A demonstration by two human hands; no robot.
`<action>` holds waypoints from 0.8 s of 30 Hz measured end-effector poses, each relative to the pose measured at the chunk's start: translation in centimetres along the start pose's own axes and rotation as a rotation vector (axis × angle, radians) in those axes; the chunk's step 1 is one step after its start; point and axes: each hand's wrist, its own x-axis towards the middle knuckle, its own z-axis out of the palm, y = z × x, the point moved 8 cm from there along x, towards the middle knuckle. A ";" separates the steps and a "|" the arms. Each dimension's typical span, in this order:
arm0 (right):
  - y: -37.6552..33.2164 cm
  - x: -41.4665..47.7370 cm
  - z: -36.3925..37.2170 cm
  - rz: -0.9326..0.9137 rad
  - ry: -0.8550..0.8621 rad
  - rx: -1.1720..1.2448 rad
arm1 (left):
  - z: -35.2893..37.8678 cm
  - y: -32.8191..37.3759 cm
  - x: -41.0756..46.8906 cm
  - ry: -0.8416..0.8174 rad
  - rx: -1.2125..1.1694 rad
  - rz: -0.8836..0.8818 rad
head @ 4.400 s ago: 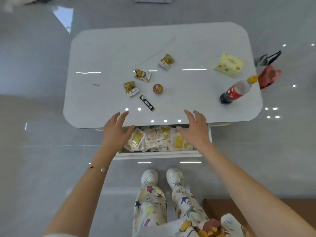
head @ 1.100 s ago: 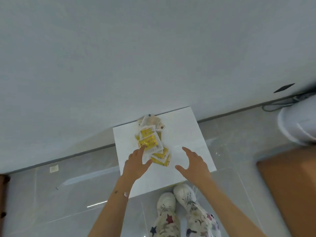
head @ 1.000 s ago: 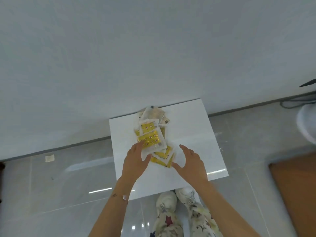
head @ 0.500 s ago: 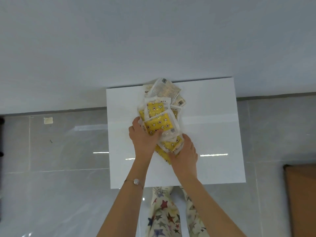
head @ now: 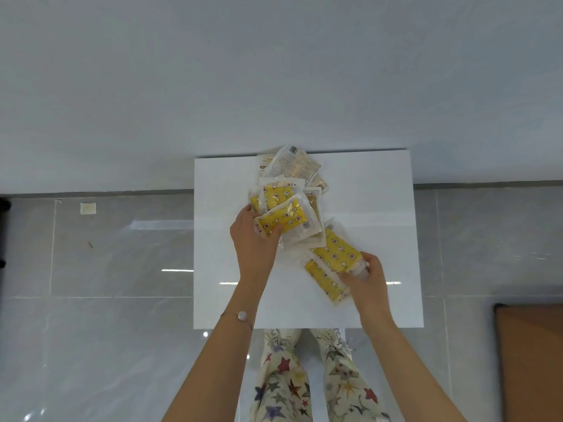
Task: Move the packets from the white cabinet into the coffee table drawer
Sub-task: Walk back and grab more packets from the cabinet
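Observation:
A white cabinet (head: 377, 214) stands against the wall, seen from above. Several yellow-and-white packets (head: 289, 190) lie heaped on its top, some showing pale printed backs near the wall. My left hand (head: 253, 239) grips a bunch of yellow packets (head: 285, 219) at the heap's left side, thumb over the top one. My right hand (head: 365, 278) pinches two yellow packets (head: 330, 266), pulled off to the right of the heap. The coffee table and its drawer are out of view.
Glossy grey floor tiles (head: 106, 269) surround the cabinet. A brown wooden piece of furniture (head: 530, 360) stands at the lower right. My legs in star-print trousers and white shoes (head: 307, 339) are just in front of the cabinet. The grey wall (head: 274, 71) fills the top.
I turned from the coffee table drawer to the cabinet. Both hands reached the heap and took hold of packets; my right hand has drawn its packets away to the right.

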 end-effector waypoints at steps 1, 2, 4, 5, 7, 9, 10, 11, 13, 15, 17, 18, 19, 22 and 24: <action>0.1 0.2 -0.6 0.001 0.017 0.016 | 0.4 0.4 0.0 0.019 0.059 0.047; 0.1 0.3 -1.2 0.000 0.036 0.034 | 0.7 1.0 -0.2 0.037 0.135 0.088; 0.1 0.6 -2.3 -0.008 0.079 0.067 | 1.7 1.8 -0.8 0.034 0.217 0.118; 0.1 0.7 -2.7 -0.016 0.100 0.078 | 2.1 2.0 -1.1 0.035 0.227 0.110; 0.1 0.8 -3.4 -0.033 0.121 0.085 | 2.4 2.2 -1.7 0.068 0.237 0.097; 0.1 0.9 -3.8 -0.042 0.131 0.078 | 2.3 2.4 -2.0 0.102 0.213 0.103; 0.0 1.0 -3.9 -0.042 0.131 0.073 | 2.3 2.5 -2.2 0.105 0.169 0.111; 0.0 1.0 -4.0 -0.041 0.128 0.069 | 2.1 2.7 -2.4 0.098 0.116 0.119; 0.0 1.0 -4.1 -0.033 0.112 0.069 | 1.6 3.1 -2.9 0.077 0.052 0.108; -0.2 0.7 -4.4 -0.014 0.099 0.083 | 0.6 3.0 -3.2 0.080 0.014 0.074; -0.7 0.2 -4.8 -0.001 0.100 0.093 | -0.5 2.5 -3.4 0.070 -0.070 0.005; -1.2 -0.1 -5.0 -0.003 0.100 0.092 | -1.1 2.2 -3.5 0.060 -0.102 -0.037; -1.9 -0.5 -5.2 -0.012 0.096 0.088 | -1.5 1.8 -3.7 0.043 -0.124 -0.084; -4.7 -2.1 -5.4 -0.046 0.051 0.074 | -2.5 1.2 -4.9 -0.021 -0.174 -0.226; -6.6 -3.2 -5.2 -0.060 0.014 0.074 | -3.4 1.7 -5.8 -0.029 -0.193 -0.232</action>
